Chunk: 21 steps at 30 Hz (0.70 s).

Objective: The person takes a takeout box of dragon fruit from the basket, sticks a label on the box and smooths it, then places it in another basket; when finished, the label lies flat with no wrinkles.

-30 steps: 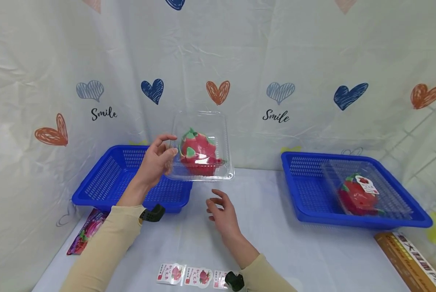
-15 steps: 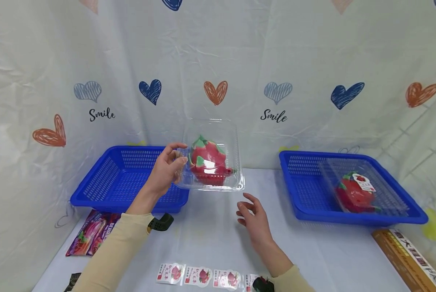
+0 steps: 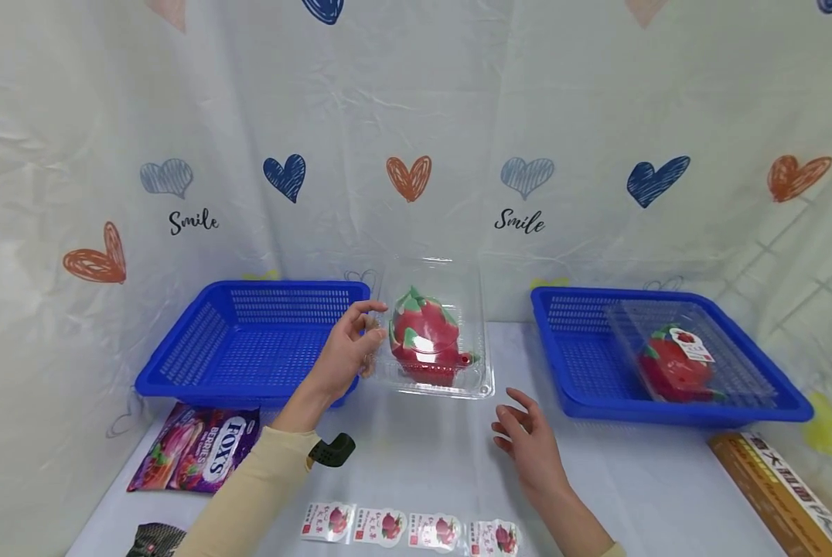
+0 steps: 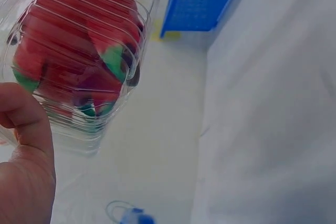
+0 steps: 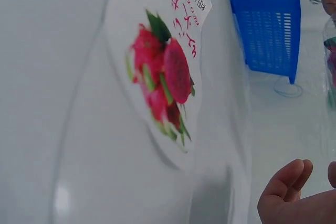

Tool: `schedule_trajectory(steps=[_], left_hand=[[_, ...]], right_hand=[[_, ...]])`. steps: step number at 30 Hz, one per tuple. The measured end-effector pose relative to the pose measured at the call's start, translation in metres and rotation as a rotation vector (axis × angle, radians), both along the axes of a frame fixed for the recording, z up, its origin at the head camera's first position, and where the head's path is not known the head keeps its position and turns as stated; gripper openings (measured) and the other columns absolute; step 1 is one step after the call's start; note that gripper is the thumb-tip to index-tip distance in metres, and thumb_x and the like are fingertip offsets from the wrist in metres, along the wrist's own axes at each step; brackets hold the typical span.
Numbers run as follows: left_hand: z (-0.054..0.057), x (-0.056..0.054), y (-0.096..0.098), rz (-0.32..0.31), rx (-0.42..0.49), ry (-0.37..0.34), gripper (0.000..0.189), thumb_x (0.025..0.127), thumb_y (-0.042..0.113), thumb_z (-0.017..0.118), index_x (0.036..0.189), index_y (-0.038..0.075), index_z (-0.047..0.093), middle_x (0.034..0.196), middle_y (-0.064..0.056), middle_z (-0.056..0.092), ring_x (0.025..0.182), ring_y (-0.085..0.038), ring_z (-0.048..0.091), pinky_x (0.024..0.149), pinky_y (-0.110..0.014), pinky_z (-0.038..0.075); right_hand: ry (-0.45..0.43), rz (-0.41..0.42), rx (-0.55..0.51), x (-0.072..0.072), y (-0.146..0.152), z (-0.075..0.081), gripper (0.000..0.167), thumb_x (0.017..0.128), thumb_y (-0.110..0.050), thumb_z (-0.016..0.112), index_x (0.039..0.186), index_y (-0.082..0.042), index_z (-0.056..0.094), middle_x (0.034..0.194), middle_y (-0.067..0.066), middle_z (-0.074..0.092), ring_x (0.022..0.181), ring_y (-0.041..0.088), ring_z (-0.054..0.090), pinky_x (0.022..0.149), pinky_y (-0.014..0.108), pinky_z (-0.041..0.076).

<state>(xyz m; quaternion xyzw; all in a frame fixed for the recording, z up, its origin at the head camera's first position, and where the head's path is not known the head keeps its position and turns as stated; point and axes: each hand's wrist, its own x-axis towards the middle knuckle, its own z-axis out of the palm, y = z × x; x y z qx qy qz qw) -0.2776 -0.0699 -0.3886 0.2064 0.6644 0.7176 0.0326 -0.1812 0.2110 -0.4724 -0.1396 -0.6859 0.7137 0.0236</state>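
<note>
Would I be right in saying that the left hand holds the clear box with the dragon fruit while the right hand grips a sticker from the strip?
Not quite: the right hand grips nothing; in the head view it hovers open above the table, apart from the sticker strip. The left hand does hold the clear box with the dragon fruit.

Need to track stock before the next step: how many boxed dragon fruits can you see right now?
2. One clear box with a dragon fruit is held by the left hand between the baskets; the other boxed dragon fruit lies in the right blue basket. None visible elsewhere.
</note>
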Motion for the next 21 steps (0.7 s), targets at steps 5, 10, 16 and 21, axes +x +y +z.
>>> schedule_trajectory(steps=[5,10,16,21], left_hand=[[-0.015,0.0,0.012,-0.05,-0.016,-0.012,0.037,0.098,0.011,0.055,0.133,0.011,0.046,0.094,-0.007,0.037,0.05,-0.011,0.035,0.043,-0.022,0.037],[-0.029,0.001,0.025,-0.095,-0.029,-0.017,0.037,0.098,0.01,0.054,0.135,0.008,0.045,0.093,-0.006,0.036,0.05,-0.011,0.036,0.043,-0.022,0.037],[-0.047,0.002,0.033,-0.073,-0.09,-0.055,0.038,0.097,0.012,0.057,0.134,0.011,0.048,0.093,-0.006,0.039,0.048,-0.013,0.036,0.042,-0.022,0.037],[-0.064,-0.003,0.04,-0.087,-0.11,-0.088,0.04,0.096,0.012,0.058,0.135,0.009,0.048,0.092,-0.006,0.039,0.048,-0.013,0.036,0.041,-0.022,0.037]], right_hand=[[-0.03,-0.012,0.009,0.013,0.013,-0.002,0.05,0.1,-0.023,0.057,0.146,-0.018,0.037,0.124,0.014,0.051,0.1,0.023,0.06,0.079,0.025,0.053],[-0.076,0.004,0.043,0.032,0.026,-0.003,0.054,0.1,-0.027,0.058,0.148,-0.016,0.035,0.125,0.015,0.051,0.099,0.022,0.06,0.08,0.027,0.053],[-0.156,0.038,0.098,0.053,0.039,-0.006,0.059,0.098,-0.034,0.06,0.148,-0.015,0.035,0.13,0.016,0.05,0.102,0.022,0.059,0.082,0.03,0.053],[-0.201,0.068,0.203,0.071,0.041,-0.01,0.054,0.096,-0.033,0.063,0.139,-0.005,0.047,0.122,0.015,0.058,0.098,0.02,0.062,0.08,0.034,0.055]])
